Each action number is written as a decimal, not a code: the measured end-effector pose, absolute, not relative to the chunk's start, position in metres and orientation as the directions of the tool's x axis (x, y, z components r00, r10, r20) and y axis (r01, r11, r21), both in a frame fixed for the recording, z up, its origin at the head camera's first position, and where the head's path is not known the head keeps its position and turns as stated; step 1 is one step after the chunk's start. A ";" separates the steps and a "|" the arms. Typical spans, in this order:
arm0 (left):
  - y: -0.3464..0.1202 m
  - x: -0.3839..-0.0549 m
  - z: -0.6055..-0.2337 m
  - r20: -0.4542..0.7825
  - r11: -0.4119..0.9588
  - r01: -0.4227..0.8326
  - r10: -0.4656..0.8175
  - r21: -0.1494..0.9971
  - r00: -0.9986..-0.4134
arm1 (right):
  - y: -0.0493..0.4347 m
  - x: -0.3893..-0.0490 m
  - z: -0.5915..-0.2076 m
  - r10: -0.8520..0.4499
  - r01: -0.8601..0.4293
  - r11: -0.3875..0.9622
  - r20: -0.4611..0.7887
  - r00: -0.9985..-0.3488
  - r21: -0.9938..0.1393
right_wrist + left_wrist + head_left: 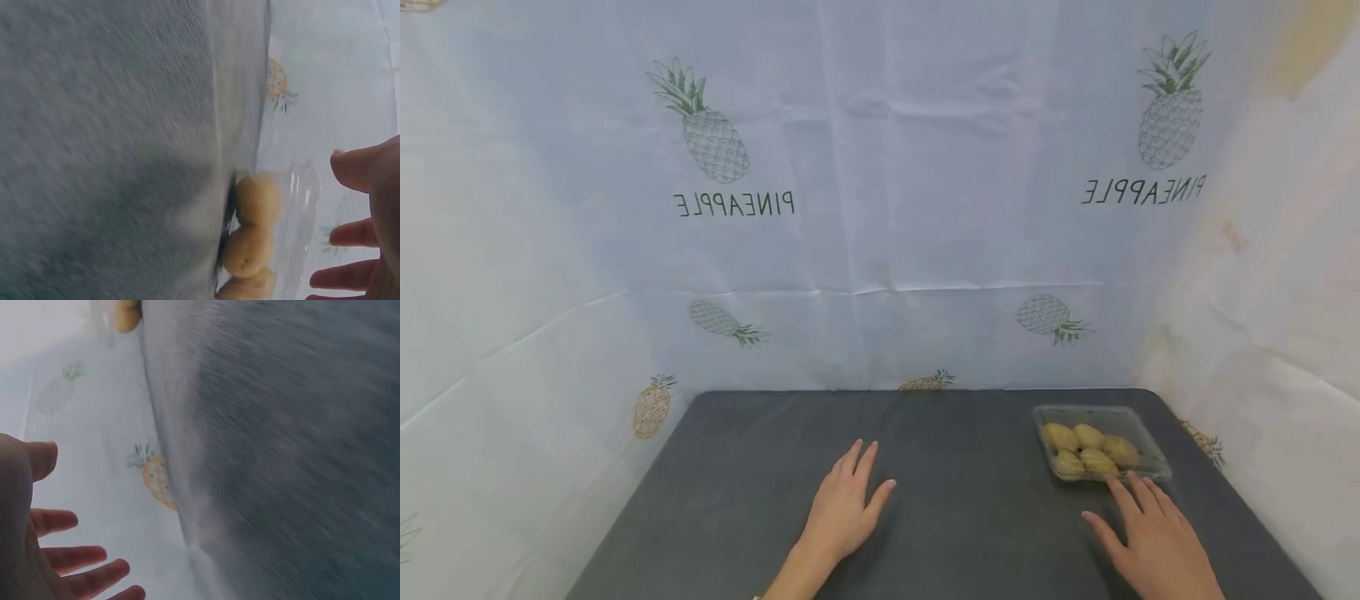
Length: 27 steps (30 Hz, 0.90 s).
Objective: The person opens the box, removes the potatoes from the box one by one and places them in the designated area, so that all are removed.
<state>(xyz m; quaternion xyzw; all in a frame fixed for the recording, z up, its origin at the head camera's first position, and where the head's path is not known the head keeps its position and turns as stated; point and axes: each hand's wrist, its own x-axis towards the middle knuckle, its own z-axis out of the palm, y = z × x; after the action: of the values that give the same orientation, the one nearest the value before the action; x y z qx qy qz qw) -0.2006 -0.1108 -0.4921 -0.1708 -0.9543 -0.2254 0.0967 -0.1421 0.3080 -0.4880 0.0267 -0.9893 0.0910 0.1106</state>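
Note:
A clear plastic box [1150, 442] stands at the right rear of the dark table, with several yellow-green, roundish fruits [1097, 461] inside. My right hand [1165, 546] hovers at the box's near side, fingers spread and fingertips overlapping its front edge in the head view. From the right wrist, the fruits [247, 250] show through the clear wall, and the thumb and fingers are apart with nothing between them. Left of the table's middle, my left hand [842, 508] reaches forward with loosely straight fingers, holding nothing. Its spread fingers [94, 578] also show in the left wrist view.
The dark grey table [955, 500] spans the space before me. A pale cloth [925, 242] printed with pineapples hangs behind it, and similar cloth [512, 375] lines both sides.

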 end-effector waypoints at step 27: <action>0.008 -0.230 -0.472 0.488 0.702 0.610 0.413 0.367 -0.769 | 0.351 -0.169 -0.468 0.080 0.021 0.952 0.182 -0.980 -0.306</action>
<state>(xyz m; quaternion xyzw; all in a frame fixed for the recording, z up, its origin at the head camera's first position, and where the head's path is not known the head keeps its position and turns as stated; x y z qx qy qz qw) -0.2305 0.0081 -0.4716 -0.2833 -0.9031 -0.2624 0.1880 -0.1690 0.3509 -0.4684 -0.0255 -0.9832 0.1530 0.0968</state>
